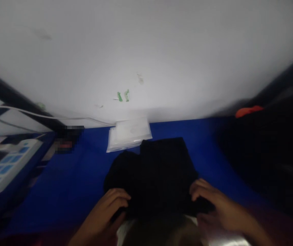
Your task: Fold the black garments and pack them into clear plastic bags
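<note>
A black piece of cloth (pixel 159 171), which looks like a folded garment, lies on the blue table in front of me. At its near left edge, my left hand (pixel 112 206) has its fingers curled over the fabric with the thumb below. My right hand (pixel 211 200) pinches the near right edge in the same way. The dark fabric hides folds and details. A pale patch (pixel 124 230) shows under the cloth close to my body; its kind is unclear.
Flat clear plastic packets (pixel 129 133) lie stacked behind the cloth against the white wall (pixel 161 68). A white cable (pixel 59 118) runs leftward. On the right is a large dark heap (pixel 269 160) with an orange item (pixel 248 111). A power strip-like object (pixel 8 165) stands left.
</note>
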The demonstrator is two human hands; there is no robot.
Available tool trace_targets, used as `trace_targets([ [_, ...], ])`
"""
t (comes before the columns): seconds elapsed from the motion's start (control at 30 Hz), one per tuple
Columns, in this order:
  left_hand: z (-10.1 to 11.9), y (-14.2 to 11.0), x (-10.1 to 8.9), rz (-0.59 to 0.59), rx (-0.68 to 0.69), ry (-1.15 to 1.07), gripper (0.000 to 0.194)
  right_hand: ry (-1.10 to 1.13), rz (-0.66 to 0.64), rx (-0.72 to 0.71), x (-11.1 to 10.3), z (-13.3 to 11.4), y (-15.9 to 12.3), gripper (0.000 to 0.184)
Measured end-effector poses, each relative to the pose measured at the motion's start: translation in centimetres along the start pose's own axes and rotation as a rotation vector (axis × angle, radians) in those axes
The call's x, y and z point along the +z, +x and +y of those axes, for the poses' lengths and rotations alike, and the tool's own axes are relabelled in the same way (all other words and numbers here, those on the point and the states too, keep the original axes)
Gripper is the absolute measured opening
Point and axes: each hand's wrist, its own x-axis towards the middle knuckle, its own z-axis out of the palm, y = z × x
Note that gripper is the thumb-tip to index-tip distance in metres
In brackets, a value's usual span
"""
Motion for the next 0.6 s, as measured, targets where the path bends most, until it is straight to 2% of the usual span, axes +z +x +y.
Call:
trace_targets([
  [0.1,-0.1,0.1,-0.4,0.078,-0.054,-0.016,0.018,0.089,0.006,-0.018,-0.3,0.5,-0.6,0.010],
  [0.17,-0.3,0.1,-0.5,0.148,-0.131,0.015,0.017,0.131,0.048,0.000,-0.4,1.1,-0.7,0.009],
  [0.27,-0.7,0.6,-0.6,0.250,-0.239,0.083,0.017,0.136,0.226,0.067,-0.3,2.1,0.0,0.013],
  [0.33,-1.0,1.6,-0.9,0.271,-0.296,0.121,0.022,0.104,0.353,0.133,-0.1,2.4,1.3,0.019],
  [0.43,-1.6,3.9,-1.4,0.199,-0.404,0.228,0.030,0.029,0.430,0.194,0.1,2.5,3.9,0.024],
  [0.53,-2.0,6.6,-1.9,0.049,-0.518,0.436,0.033,-0.087,0.407,0.192,0.0,2.4,6.3,0.025],
  [0.6,-2.0,8.3,-2.2,0.004,-0.534,0.537,0.032,-0.210,0.393,0.191,-0.4,2.6,7.4,0.026],
])
